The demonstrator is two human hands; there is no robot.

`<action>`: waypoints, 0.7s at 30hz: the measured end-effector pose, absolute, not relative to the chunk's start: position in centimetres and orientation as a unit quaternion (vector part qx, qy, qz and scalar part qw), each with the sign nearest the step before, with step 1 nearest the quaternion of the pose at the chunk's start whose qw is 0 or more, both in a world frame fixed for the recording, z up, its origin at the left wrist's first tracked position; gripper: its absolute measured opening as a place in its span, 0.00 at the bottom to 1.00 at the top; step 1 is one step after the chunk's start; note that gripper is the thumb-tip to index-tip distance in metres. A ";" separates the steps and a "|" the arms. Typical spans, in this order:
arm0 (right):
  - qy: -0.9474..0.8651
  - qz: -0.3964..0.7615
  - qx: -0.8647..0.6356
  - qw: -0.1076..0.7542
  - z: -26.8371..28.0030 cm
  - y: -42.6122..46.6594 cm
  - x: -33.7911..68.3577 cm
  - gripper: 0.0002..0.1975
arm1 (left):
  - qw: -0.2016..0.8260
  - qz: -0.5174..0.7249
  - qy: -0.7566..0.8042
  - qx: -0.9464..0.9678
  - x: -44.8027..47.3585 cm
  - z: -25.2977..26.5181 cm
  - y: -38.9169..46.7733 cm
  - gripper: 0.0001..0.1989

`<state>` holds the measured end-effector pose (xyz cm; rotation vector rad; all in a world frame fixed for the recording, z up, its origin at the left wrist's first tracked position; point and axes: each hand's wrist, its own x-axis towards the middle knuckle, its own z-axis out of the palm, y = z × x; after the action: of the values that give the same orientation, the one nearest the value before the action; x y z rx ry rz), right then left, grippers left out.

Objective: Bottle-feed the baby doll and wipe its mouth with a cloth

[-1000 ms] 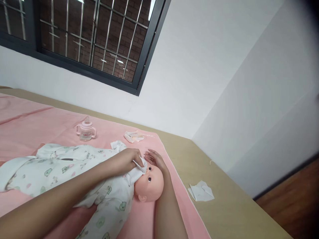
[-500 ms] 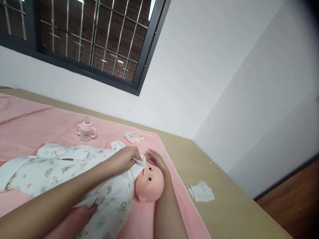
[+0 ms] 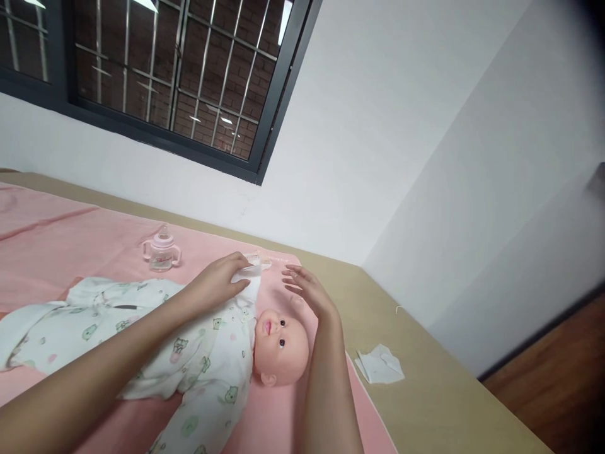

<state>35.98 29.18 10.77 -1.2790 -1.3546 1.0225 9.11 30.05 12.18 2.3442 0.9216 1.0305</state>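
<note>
Baby doll in patterned clothes is laid on a pink sheet across the lower left and lower middle of the frame, its head pointed toward the right. A white cloth is held, loosely it seems, between thumb and fingers of the left hand; the right hand, empty and with fingers parted, is poised past the head, apparently without contact. With so slack a hold, the cloth could be dropped or snagged on the doll's clothes. A clear packet, partly hidden by the left hand, could be swept along if that hand is swung outward. The head, just beside the right forearm, could be nudged or rolled by an inward pull of that arm. At left centre, an upright handled bottle could be toppled by a careless backward sweep.
</note>
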 end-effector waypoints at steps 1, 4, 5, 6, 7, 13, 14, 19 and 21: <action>-0.573 0.399 -0.534 0.476 12.1 28.6 35.4 0.20 | 0.202 0.374 0.338 0.840 9.0 12.3 30.0 0.14; -0.620 0.353 -0.548 0.436 15.4 26.6 32.8 0.16 | 0.179 0.368 0.361 0.838 8.9 12.6 29.6 0.18; -0.633 0.343 -0.546 0.429 16.2 26.1 31.8 0.15 | 0.171 0.363 0.364 0.841 8.9 12.6 29.4 0.19; -0.641 0.331 -0.543 0.429 16.8 25.6 30.7 0.15 | 0.162 0.358 0.363 0.845 9.0 12.7 29.2 0.20; -0.649 0.318 -0.542 0.428 17.2 25.2 29.7 0.15 | 0.153 0.355 0.361 0.848 9.0 12.7 29.1 0.21; -0.662 0.190 -0.616 0.383 16.9 25.0 25.3 0.12 | 0.100 0.343 0.357 0.863 9.5 12.4 28.4 0.24; -0.660 0.168 -0.627 0.377 16.7 25.2 25.0 0.10 | 0.093 0.341 0.357 0.865 9.6 12.4 28.4 0.24; -0.670 0.113 -0.636 0.365 16.3 25.8 25.2 0.11 | 0.077 0.347 0.366 0.860 9.4 12.5 28.5 0.23; -0.680 0.101 -0.626 0.367 16.2 25.9 25.7 0.08 | 0.075 0.352 0.372 0.856 9.1 12.6 28.6 0.22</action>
<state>25.67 25.91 16.23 -1.6095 -1.7485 0.2608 9.13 28.65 12.57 2.5666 1.1151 1.0573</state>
